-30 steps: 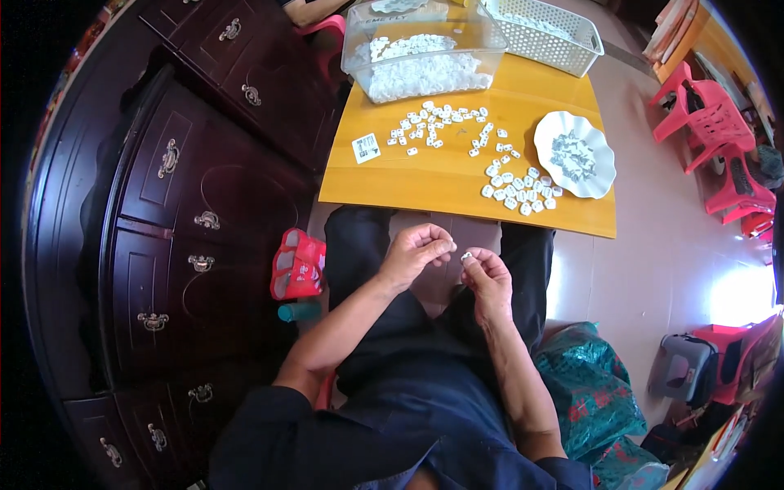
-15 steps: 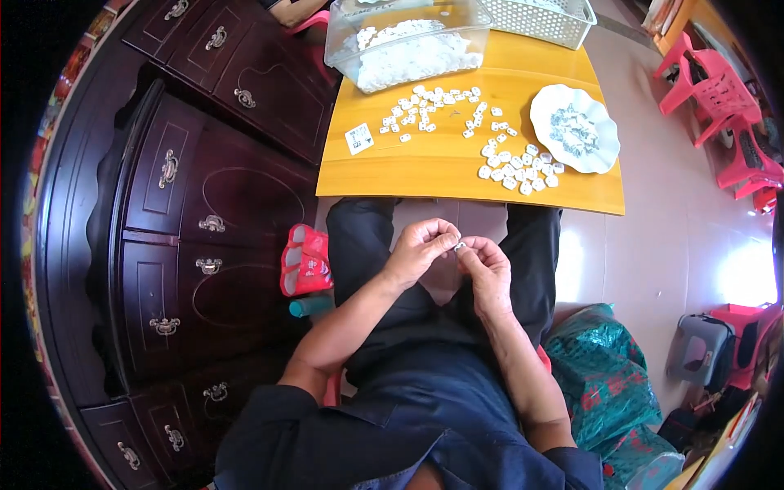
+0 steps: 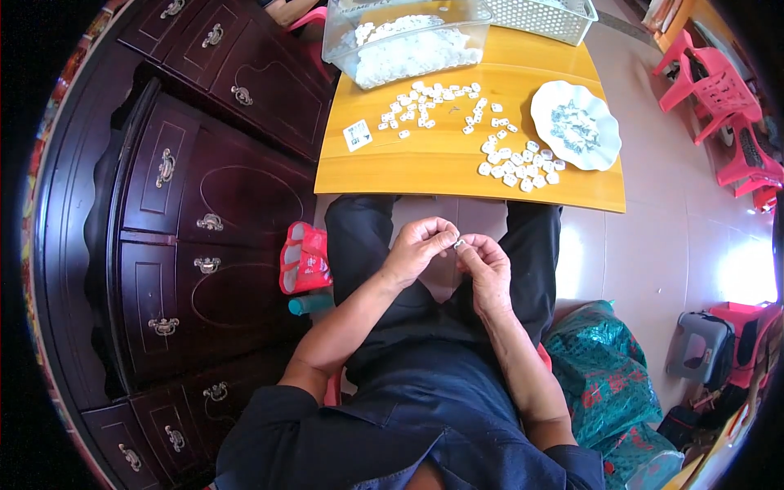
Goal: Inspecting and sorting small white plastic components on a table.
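Over my lap, just in front of the table edge, both hands meet with fingertips almost touching. My right hand [image 3: 487, 273] pinches a small white piece [image 3: 460, 242] between thumb and forefinger. Closed in a pinch against the other side of it is my left hand [image 3: 418, 251]; whatever its fingertips hold is too small to make out. On the yellow wooden table [image 3: 351, 175] lie small white square pieces [image 3: 523, 169] with dark holes, loosely clustered at the right. Smaller white pieces [image 3: 426, 96] are scattered farther back. A scalloped white plate [image 3: 603, 151] holds small greyish parts.
A clear plastic bin [image 3: 339, 51] full of white pieces and a white perforated basket [image 3: 563, 34] stand at the table's far side. A printed card [image 3: 357, 135] lies at left. Dark cabinets [image 3: 237, 180] flank my left; a green bag [image 3: 600, 367] sits at right.
The hands keep nearly the same place and the same pinch. The view has shifted very slightly; nothing on the table has visibly moved.
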